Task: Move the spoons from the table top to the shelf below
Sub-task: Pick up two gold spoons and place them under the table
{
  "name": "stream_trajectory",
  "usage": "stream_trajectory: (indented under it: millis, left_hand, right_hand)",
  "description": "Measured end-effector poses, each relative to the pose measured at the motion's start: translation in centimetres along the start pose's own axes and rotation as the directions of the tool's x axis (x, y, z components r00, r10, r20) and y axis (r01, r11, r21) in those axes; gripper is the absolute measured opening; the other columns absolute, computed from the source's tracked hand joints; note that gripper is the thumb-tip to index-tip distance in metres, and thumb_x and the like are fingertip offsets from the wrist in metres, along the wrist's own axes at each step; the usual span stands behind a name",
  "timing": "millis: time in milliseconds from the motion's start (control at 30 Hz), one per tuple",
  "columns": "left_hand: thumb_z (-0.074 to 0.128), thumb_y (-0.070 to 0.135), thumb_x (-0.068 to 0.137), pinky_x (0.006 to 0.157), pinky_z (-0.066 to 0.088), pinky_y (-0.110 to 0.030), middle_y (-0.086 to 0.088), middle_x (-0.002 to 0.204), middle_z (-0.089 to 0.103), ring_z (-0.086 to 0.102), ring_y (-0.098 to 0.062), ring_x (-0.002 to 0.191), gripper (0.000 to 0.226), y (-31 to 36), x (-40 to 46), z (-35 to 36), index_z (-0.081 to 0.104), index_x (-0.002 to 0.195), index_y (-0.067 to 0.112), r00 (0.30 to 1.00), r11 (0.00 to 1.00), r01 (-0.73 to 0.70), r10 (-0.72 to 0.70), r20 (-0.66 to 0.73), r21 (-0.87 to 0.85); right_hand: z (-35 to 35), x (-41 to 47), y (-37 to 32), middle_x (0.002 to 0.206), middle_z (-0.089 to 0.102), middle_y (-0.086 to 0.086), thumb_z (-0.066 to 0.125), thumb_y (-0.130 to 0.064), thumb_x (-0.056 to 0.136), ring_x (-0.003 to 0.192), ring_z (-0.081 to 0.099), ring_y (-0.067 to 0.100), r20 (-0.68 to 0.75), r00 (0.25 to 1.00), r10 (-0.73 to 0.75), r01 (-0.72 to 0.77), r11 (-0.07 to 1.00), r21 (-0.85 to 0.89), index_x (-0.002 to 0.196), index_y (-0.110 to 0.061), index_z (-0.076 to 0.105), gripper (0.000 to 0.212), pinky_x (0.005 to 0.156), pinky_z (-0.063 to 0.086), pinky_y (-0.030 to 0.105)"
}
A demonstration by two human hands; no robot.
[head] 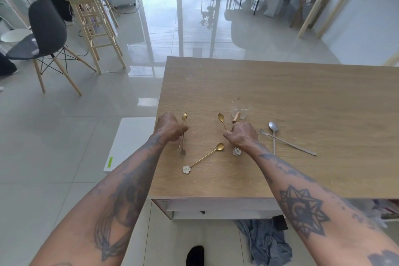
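My left hand (169, 128) is closed around two thin spoons (183, 136) near the left edge of the wooden table (280, 97); a gold bowl sticks out above the fist and a darker bowl below. My right hand (241, 136) grips a gold spoon (222, 120) whose flower end (236, 151) shows under the wrist. Another gold flower-ended spoon (203, 158) lies loose between my hands. Two long silver spoons (280, 138) lie crossed to the right of my right hand. The shelf (216, 208) sits under the table's near edge.
A small glass cup with a wooden handle (239, 112) stands just beyond my right hand. A blue cloth (265, 242) lies on the floor below the shelf. A dark chair (45, 36) and wooden stools (95, 34) stand far left.
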State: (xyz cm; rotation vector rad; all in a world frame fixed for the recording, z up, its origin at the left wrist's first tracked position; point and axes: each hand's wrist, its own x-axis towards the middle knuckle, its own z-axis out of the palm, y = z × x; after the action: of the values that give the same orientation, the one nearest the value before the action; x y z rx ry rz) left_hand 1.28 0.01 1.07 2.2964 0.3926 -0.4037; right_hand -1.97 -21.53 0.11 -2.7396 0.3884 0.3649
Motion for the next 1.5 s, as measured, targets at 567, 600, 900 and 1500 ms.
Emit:
stream_trajectory:
  millis: [567, 600, 900, 1500]
  left_hand:
    - [0.076, 0.01, 0.078, 0.071, 0.066, -0.04, -0.019, 0.08, 0.078, 0.069, -0.023, 0.061, 0.018, 4.8, -13.1, -3.5, 0.077, 0.085, -0.007, 0.964, 0.976, -0.212, 0.201, -0.173, -0.049]
    - [0.076, 0.01, 0.079, 0.071, 0.066, -0.04, -0.019, 0.08, 0.078, 0.069, -0.023, 0.061, 0.017, 4.8, -14.4, -3.2, 0.077, 0.083, -0.006, 0.962, 0.974, -0.22, 0.208, -0.176, -0.049]
    - [0.078, 0.012, 0.081, 0.065, 0.064, -0.033, -0.02, 0.079, 0.077, 0.068, -0.022, 0.059, 0.015, 2.1, -24.3, 2.2, 0.077, 0.08, -0.002, 0.961, 0.965, -0.257, 0.248, -0.122, -0.061]
    - [0.073, 0.012, 0.086, 0.075, 0.061, -0.037, -0.018, 0.077, 0.073, 0.067, -0.025, 0.066, 0.019, -18.0, -21.3, 17.3, 0.075, 0.09, -0.006, 0.971, 0.986, 0.155, -0.139, 0.192, -0.068]
  right_hand:
    - [-10.4, -11.7, 2.7, 0.054, 0.05, -0.003, 0.059, -0.041, 0.088, 0.052, 0.044, 0.017, -0.221, 0.974, -0.046, 0.08, 0.986, 0.146, 0.045, -0.02, 0.045, 0.05, 0.047, 0.029, 0.024]
    - [-10.7, -12.8, 3.3, 0.059, 0.053, 0.001, 0.059, -0.04, 0.087, 0.055, 0.047, 0.02, -0.222, 0.974, -0.048, 0.082, 0.986, 0.145, 0.048, -0.019, 0.048, 0.046, 0.049, 0.031, 0.025]
    - [-8.4, -22.5, 9.1, 0.088, 0.069, 0.011, 0.056, -0.036, 0.083, 0.088, 0.065, 0.029, -0.225, 0.974, -0.022, 0.05, 0.992, 0.117, 0.081, -0.014, 0.07, 0.026, 0.061, 0.036, 0.024]
    - [15.5, -21.8, 15.8, 0.08, 0.066, 0.007, 0.06, -0.039, 0.086, 0.074, 0.061, 0.026, 0.122, 0.983, 0.136, -0.159, 0.967, 0.201, 0.069, -0.013, 0.067, 0.032, 0.074, 0.055, 0.038]
